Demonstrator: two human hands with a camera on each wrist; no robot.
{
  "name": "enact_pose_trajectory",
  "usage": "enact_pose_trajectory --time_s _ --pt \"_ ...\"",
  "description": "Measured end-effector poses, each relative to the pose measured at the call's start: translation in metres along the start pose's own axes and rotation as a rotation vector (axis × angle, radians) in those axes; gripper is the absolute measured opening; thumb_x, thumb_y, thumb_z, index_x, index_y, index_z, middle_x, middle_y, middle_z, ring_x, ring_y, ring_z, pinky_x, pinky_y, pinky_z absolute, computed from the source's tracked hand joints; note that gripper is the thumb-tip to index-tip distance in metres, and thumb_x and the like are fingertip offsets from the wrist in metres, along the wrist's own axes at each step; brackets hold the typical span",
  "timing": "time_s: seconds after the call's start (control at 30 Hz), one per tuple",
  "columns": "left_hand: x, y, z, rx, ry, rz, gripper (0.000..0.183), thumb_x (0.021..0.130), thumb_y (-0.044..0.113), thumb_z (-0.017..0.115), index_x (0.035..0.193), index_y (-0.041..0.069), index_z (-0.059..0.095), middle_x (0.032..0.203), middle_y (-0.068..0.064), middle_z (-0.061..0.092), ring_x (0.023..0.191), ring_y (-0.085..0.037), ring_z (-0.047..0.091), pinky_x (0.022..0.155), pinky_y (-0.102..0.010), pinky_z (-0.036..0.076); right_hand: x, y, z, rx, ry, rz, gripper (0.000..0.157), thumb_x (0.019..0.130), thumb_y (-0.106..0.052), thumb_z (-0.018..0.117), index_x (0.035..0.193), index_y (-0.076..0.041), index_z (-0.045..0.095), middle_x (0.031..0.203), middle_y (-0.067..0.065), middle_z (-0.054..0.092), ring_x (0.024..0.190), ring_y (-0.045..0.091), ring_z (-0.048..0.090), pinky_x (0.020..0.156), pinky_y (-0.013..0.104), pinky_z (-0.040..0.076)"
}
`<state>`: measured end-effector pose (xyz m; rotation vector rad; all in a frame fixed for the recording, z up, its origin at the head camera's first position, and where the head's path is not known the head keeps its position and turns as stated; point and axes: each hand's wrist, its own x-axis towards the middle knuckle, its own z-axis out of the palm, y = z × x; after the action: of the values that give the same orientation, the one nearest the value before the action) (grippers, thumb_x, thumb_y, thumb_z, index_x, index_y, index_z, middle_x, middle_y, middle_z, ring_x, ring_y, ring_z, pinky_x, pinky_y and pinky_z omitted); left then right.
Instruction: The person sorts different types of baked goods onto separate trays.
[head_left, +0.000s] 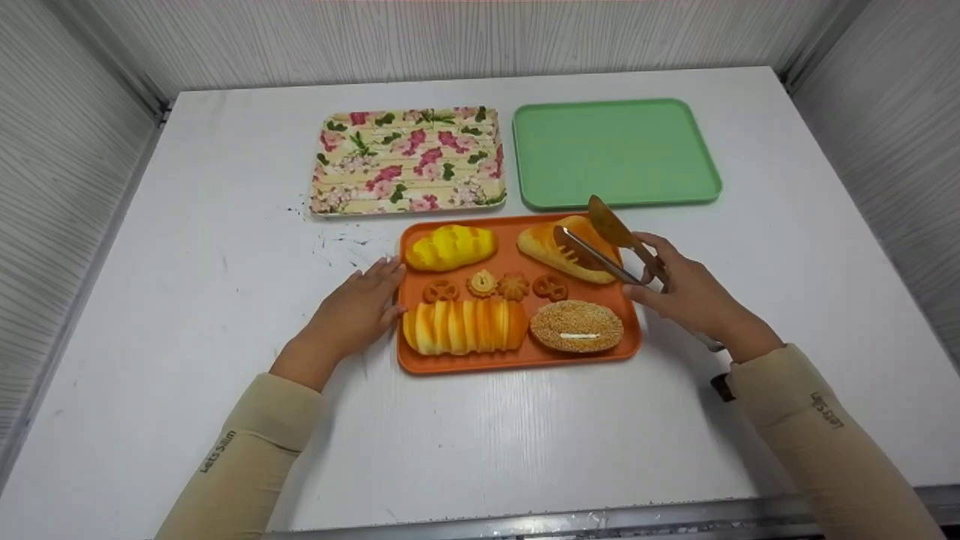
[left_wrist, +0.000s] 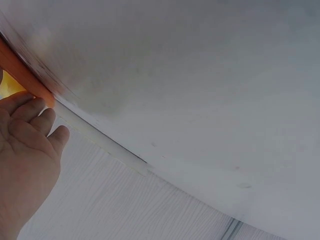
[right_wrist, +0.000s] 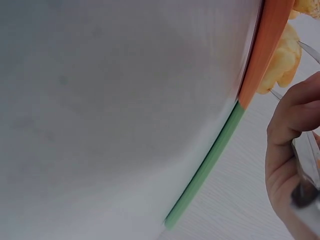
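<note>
An orange tray [head_left: 507,251] of breads lies on the white table. My left hand [head_left: 358,309] rests at its left edge, fingers extended along the rim. My right hand [head_left: 694,296] holds tongs [head_left: 613,228] with brown spatula-like tips and metal arms, between thumb and fingers. The tongs are spread over a triangular bread [head_left: 536,244] in the tray's far right corner, one tip overlapping it in the head view. A yellow loaf [head_left: 454,247], a sliced-looking loaf [head_left: 465,327] and a sesame bun [head_left: 576,324] fill the other corners.
Between the loaves are small cookies [head_left: 514,286] and pretzel shapes [head_left: 441,290]. Behind the orange tray, a floral tray [head_left: 409,161] stands at the left and a green tray [head_left: 615,154] at the right. Pale wood-grain walls [head_left: 450,41] surround the table.
</note>
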<state>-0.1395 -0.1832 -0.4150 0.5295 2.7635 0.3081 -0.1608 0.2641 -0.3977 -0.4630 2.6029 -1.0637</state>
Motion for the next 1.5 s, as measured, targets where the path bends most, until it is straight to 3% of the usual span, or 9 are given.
enact_pose_trajectory --time_s 0.4,0.9,1.2,1.33,1.5 --pt "0.0 -0.001 0.001 -0.008 0.01 -0.002 0.064 0.102 0.039 0.041 0.153 0.008 0.017 0.157 -0.009 0.016 0.144 -0.024 0.01 0.115 -0.044 0.008 0.0 -0.005 0.003 -0.062 0.009 -0.013 0.064 0.093 -0.038 0.061 0.147 -0.026 0.027 0.098 0.007 0.056 0.066 0.022 0.05 0.056 0.034 0.045" --pt "0.0 -0.001 0.003 -0.008 0.022 0.006 0.064 0.101 0.036 0.043 0.152 0.007 0.018 0.158 -0.008 0.015 0.144 -0.024 0.011 0.115 -0.045 0.011 -0.001 -0.006 0.004 -0.074 0.014 -0.039 0.053 0.098 -0.033 0.053 0.146 -0.028 0.031 0.091 0.011 0.057 0.06 0.022 0.053 0.053 0.035 0.046" --pt "-0.001 -0.002 0.004 -0.018 0.024 0.004 0.064 0.102 0.037 0.042 0.153 0.007 0.017 0.158 -0.008 0.015 0.144 -0.024 0.011 0.115 -0.044 0.01 0.004 -0.008 -0.009 -0.064 0.066 -0.056 0.055 0.097 -0.042 0.052 0.146 -0.031 0.031 0.083 0.014 0.056 0.058 0.023 0.051 0.051 0.035 0.043" --pt "-0.001 -0.002 0.004 -0.018 0.016 -0.009 0.065 0.102 0.039 0.041 0.153 0.009 0.016 0.158 -0.007 0.013 0.144 -0.023 0.01 0.115 -0.044 0.01 0.009 -0.009 -0.017 -0.042 0.094 -0.046 0.055 0.096 -0.043 0.053 0.146 -0.033 0.032 0.085 0.017 0.056 0.058 0.024 0.051 0.05 0.035 0.043" --pt "-0.001 -0.001 0.004 -0.022 0.006 -0.024 0.065 0.102 0.04 0.04 0.154 0.011 0.015 0.158 -0.005 0.012 0.144 -0.022 0.009 0.115 -0.044 0.01 0.018 -0.01 -0.028 -0.029 0.141 -0.032 0.056 0.096 -0.04 0.053 0.146 -0.026 0.032 0.095 0.014 0.057 0.06 0.025 0.051 0.051 0.033 0.043"
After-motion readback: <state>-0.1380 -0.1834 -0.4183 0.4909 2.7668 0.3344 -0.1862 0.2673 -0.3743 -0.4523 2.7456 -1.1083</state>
